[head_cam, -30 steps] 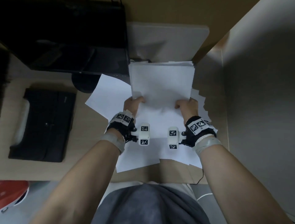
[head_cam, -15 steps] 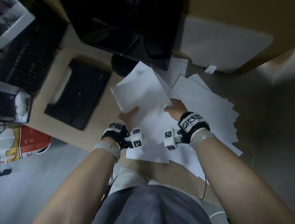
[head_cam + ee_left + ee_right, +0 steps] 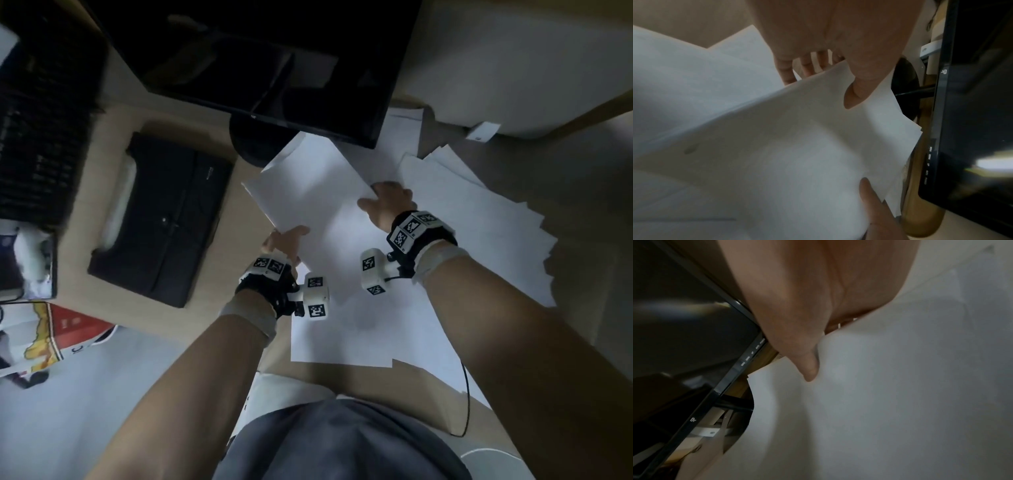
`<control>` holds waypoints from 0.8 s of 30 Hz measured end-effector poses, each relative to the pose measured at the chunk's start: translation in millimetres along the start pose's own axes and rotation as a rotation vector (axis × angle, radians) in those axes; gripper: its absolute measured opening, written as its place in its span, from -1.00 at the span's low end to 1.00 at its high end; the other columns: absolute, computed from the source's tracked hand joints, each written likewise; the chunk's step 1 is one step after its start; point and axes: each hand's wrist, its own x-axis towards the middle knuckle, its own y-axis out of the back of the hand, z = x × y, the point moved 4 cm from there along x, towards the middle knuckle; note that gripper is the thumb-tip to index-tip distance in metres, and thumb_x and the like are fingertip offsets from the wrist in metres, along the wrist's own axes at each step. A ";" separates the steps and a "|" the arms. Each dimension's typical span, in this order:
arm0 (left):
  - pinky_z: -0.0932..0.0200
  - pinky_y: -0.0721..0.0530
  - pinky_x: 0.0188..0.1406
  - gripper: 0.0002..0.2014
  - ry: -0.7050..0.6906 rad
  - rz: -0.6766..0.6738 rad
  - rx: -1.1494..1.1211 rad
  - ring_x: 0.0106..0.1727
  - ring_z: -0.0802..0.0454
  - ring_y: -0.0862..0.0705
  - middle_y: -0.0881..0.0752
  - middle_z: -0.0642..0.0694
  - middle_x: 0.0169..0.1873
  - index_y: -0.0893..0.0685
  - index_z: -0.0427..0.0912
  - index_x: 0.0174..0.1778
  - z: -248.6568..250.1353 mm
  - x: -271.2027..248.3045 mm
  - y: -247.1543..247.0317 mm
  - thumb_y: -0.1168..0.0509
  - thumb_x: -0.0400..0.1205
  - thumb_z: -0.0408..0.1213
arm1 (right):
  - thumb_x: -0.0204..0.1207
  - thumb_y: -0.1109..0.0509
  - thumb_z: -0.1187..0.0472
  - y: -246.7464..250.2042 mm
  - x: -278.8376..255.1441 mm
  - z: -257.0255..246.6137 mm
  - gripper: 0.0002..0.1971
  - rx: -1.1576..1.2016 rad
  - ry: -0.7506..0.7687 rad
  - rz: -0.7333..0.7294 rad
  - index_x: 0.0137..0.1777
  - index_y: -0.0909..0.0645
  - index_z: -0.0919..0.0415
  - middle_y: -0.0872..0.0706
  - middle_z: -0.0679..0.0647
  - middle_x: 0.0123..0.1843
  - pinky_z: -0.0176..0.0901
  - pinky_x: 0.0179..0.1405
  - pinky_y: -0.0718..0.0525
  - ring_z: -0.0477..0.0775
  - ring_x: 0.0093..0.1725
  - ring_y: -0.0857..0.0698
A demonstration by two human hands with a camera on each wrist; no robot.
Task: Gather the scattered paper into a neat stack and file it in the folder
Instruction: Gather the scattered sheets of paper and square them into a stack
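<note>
The sheets [image 3: 308, 192] between the hands are thin white paper, matt and smooth, and they bend softly. The loose sheets [image 3: 479, 233] under and to the right of the hands look the same. The tabletop [image 3: 102, 144] is light wood-look board with a dull finish. Beyond the hands, the monitor [image 3: 267, 58] has a glossy black plastic frame and a screen that reflects light. To the left of the left hand [image 3: 284, 240] lies a black case [image 3: 164, 219], matt, maybe leather or plastic.

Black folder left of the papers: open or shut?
Shut. The black folder lies flat and closed on the desk, no sheets visibly in it. Both hands hold a paper bundle beside it.
</note>
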 end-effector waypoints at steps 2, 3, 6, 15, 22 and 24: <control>-0.15 -0.73 0.15 -0.13 -0.025 0.038 0.016 0.17 -0.23 -0.71 -0.67 -0.18 0.28 -0.60 -0.15 0.33 4.2 -2.2 3.2 -0.59 0.06 0.02 | 0.60 -0.21 -0.11 -4.3 -1.1 -0.2 -0.54 0.017 -0.006 0.027 0.44 -0.47 0.04 -0.54 0.17 0.45 0.17 0.29 -0.39 0.35 0.42 -0.39; -0.07 -0.76 0.04 -0.21 -0.033 0.042 0.016 0.07 -0.20 -0.73 -0.70 -0.15 0.21 -0.61 -0.17 0.30 5.3 -0.5 5.3 -0.60 0.13 -0.03 | 0.61 -0.22 -0.10 -6.1 -2.9 -0.9 -0.55 0.028 0.007 0.039 0.43 -0.47 0.07 -0.58 0.16 0.41 0.15 0.28 -0.40 0.35 0.41 -0.42; -0.14 -0.73 0.12 -0.41 -0.080 0.043 -0.078 0.07 -0.25 -0.73 -0.73 -0.20 0.14 -0.58 -0.24 0.33 9.6 -11.0 7.1 -0.55 0.36 -0.31 | 0.65 -0.29 0.00 -10.0 -12.7 -0.8 -0.60 0.185 0.066 0.040 0.34 -0.53 0.27 -0.64 0.25 0.32 0.00 0.13 -0.49 0.35 0.32 -0.57; -0.09 -0.66 0.22 -0.47 -0.152 0.046 0.153 0.02 -0.17 -0.72 -0.76 -0.07 0.01 -0.62 -0.06 0.31 -17.6 -30.0 0.3 -0.45 0.39 -0.10 | 0.61 -0.33 0.22 -26.2 -75.7 38.2 -0.30 0.485 0.019 0.091 0.68 -0.09 -0.01 -0.63 0.27 0.38 0.11 0.28 -0.61 0.37 0.27 -0.65; -0.07 -0.66 0.24 -0.59 -0.233 -0.006 0.148 0.04 -0.15 -0.72 -0.75 -0.13 0.08 -0.61 -0.16 0.30 -40.1 -67.3 -15.3 -0.45 0.55 -0.17 | 0.47 -0.45 0.18 -48.5 -107.2 89.0 -0.70 0.533 -0.131 -0.012 0.16 -0.60 0.26 -0.70 0.12 0.06 -0.14 -0.05 -0.53 0.24 0.10 -0.69; -0.10 -0.65 0.26 -0.65 -0.244 -0.026 0.154 0.04 -0.14 -0.72 -0.75 -0.12 0.04 -0.64 -0.13 0.21 -49.9 -76.6 -27.1 -0.46 0.53 -0.17 | 0.44 -0.44 0.21 -51.1 -119.7 108.7 -0.82 0.629 -0.174 0.015 0.01 -0.60 0.21 -0.69 0.09 -0.05 -0.15 -0.12 -0.53 0.25 0.03 -0.70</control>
